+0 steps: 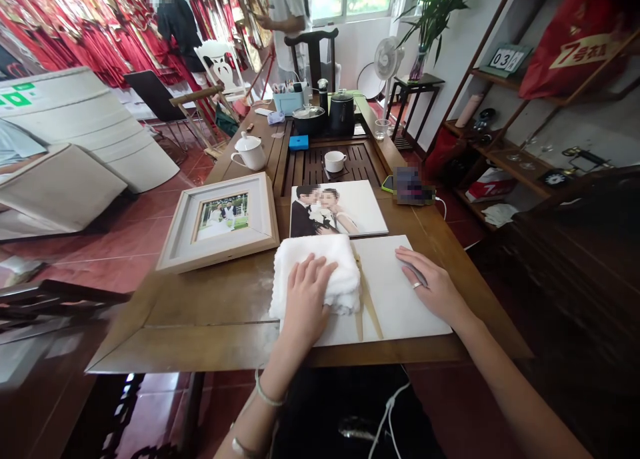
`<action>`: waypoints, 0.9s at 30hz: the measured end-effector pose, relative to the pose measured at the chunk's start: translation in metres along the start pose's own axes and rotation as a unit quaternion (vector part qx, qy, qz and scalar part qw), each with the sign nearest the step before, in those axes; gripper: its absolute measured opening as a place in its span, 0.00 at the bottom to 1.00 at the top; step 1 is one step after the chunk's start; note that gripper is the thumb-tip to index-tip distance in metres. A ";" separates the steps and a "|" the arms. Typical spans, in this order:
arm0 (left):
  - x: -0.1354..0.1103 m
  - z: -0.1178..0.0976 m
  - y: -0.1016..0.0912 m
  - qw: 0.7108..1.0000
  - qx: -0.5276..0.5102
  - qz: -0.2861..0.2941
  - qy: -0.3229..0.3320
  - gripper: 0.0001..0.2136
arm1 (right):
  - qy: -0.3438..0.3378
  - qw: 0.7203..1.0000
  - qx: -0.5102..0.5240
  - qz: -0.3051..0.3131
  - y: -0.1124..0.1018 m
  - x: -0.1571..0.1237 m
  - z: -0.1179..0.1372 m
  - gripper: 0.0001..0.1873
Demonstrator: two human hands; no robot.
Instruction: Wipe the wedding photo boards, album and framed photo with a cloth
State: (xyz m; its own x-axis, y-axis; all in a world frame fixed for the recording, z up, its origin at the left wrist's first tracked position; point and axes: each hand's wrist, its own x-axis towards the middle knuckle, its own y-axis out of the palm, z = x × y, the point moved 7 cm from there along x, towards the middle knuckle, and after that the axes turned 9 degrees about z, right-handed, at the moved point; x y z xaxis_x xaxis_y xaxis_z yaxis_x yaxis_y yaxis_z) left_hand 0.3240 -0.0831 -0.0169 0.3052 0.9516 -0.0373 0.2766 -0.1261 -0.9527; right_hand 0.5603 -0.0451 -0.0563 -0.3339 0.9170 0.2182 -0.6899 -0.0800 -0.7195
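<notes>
A white album (400, 299) lies flat at the near edge of the wooden table (200, 319). A folded white cloth (313, 265) rests on its left part. My left hand (307, 295) lies flat on the cloth, fingers stretched forward. My right hand (433, 282), with a ring on one finger, rests palm down on the album's right side with its fingers spread. Just behind lies a second album (360, 205) with a wedding photo on its cover. A white picture frame (220, 222) holding a small photo lies to the left.
Farther back on the table stand a white teapot (249, 151), a cup (334, 160), a blue box (299, 142), a black kettle (341, 114) and a pot (309, 119). Two people stand at the far end by red garments. Shelves line the right wall.
</notes>
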 end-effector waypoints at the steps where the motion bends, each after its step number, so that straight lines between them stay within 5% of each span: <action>1: 0.005 -0.001 0.000 1.000 -0.001 0.003 -0.003 0.36 | 0.003 1.000 -0.001 0.002 0.000 0.000 0.000 0.17; 8: 0.007 -0.007 0.003 1.000 0.011 0.017 0.003 0.36 | 0.004 1.000 -0.006 0.004 0.001 0.000 -0.002 0.17; 20: -0.088 -0.017 0.014 0.999 -0.041 -0.001 0.014 0.42 | -0.001 1.000 -0.004 -0.007 -0.002 0.000 -0.004 0.17; 27: -0.080 -0.003 0.009 0.998 -0.054 -0.014 -0.024 0.41 | -0.001 1.000 -0.004 -0.001 -0.001 0.002 -0.005 0.17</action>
State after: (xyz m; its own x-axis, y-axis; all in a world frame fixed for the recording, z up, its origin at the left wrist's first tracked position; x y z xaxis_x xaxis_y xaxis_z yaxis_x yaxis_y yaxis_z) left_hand 0.3046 -0.1613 -0.0212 0.2521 0.9673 -0.0284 0.3818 -0.1264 -0.9156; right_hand 0.5635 -0.0416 -0.0589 -0.3335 0.9167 0.2201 -0.6852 -0.0753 -0.7245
